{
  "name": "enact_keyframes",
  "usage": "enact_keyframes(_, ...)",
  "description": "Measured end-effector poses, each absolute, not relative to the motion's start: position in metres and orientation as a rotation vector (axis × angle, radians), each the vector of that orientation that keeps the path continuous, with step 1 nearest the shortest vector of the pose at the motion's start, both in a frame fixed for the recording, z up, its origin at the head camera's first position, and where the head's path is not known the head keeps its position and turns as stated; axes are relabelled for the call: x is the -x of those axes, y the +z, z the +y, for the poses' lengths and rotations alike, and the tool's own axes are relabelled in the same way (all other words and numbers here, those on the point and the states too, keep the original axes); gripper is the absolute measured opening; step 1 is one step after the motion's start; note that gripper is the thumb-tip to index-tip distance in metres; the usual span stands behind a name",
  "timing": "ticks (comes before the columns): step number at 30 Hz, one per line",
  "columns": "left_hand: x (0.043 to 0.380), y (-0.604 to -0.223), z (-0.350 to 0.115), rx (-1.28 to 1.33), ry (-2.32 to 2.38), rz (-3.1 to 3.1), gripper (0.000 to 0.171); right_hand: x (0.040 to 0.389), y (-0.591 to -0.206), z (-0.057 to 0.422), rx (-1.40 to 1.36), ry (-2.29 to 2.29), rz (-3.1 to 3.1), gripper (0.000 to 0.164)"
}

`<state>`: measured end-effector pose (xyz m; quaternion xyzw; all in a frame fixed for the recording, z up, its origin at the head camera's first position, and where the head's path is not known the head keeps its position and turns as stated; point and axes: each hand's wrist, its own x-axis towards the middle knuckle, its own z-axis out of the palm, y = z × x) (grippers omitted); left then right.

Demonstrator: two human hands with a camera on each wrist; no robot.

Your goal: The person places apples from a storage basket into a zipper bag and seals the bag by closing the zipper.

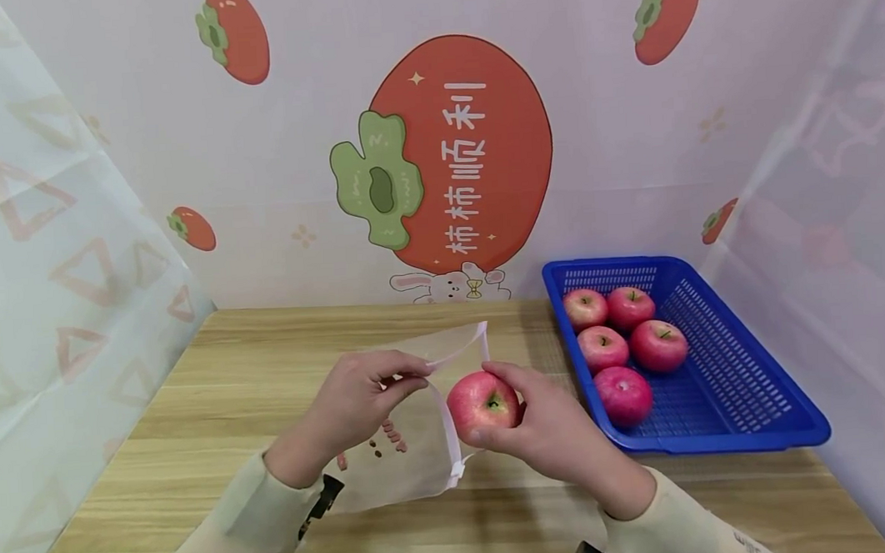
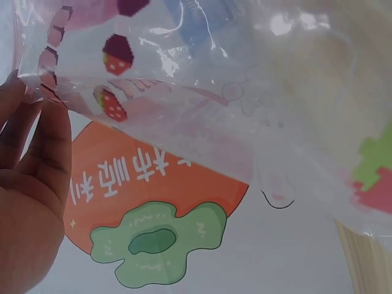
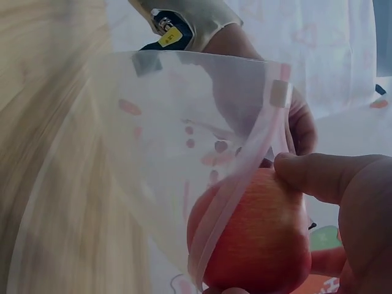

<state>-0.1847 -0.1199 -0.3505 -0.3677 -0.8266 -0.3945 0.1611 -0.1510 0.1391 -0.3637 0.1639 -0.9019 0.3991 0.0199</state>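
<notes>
A clear zip bag (image 1: 414, 445) with small printed pictures and a pink-edged mouth hangs over the table. My left hand (image 1: 359, 398) pinches one edge of its mouth between thumb and fingers, and the mouth gapes toward the right. In my right hand (image 1: 543, 421) is a red apple (image 1: 481, 406), gripped between thumb and fingers right at the bag's mouth. The right wrist view shows the apple (image 3: 257, 239) partly behind the bag's clear film (image 3: 165, 141). A white slider (image 1: 458, 469) sits at the near corner of the mouth.
To the right, a blue plastic basket (image 1: 751, 427) holds several red apples (image 1: 658, 346) on its left side. The wooden table (image 1: 215, 389) ends at a back wall sheet (image 1: 595, 177) printed with persimmons. White patterned sheets (image 1: 50, 247) stand at both sides.
</notes>
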Motion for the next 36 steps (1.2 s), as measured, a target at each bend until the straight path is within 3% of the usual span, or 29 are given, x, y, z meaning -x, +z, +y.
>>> enact_keyframes(8,0.186,-0.353,-0.117,1.053,-1.069,-2.279,0.019,0.15,-0.36,0.139,-0.444,1.376,-2.804,0.059)
enact_keyframes(18,0.187,-0.347,-0.122,0.944,-1.131,-2.206,0.019,0.149,-0.355,0.147,-0.391,1.375,-2.8,0.048)
enact_keyframes(29,0.188,-0.343,-0.128,0.915,-1.174,-2.178,0.022,0.154,-0.344,0.18,-0.378,1.398,-2.802,0.049)
enact_keyframes(36,0.188,-0.33,-0.137,0.853,-1.251,-2.091,0.024,0.166,-0.332,0.226,-0.297,1.24,-2.856,0.051)
